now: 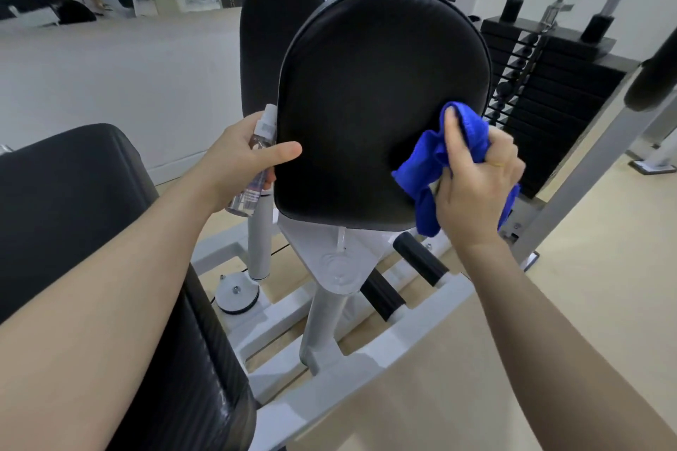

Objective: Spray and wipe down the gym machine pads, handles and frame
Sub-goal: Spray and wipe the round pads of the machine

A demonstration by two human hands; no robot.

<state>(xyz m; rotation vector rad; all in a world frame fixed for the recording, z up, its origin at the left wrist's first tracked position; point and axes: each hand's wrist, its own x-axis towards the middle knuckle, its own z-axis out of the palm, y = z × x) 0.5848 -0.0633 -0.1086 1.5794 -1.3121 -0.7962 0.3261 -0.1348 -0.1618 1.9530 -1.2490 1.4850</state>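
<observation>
A large black rounded pad (366, 102) of the gym machine fills the middle of the view. My right hand (476, 187) presses a bunched blue cloth (436, 157) against the pad's lower right edge. My left hand (241, 154) holds a clear spray bottle (256, 161) with a white cap at the pad's left edge, thumb resting on the pad's face. A second black pad (271, 22) stands behind it. The white frame (329, 304) runs below the pads.
A black seat pad (73, 201) sits at lower left under my left forearm. A black weight stack (549, 95) with chrome guide rods stands at right. Black foot pegs (421, 260) stick out of the white base. Other machines line the back wall.
</observation>
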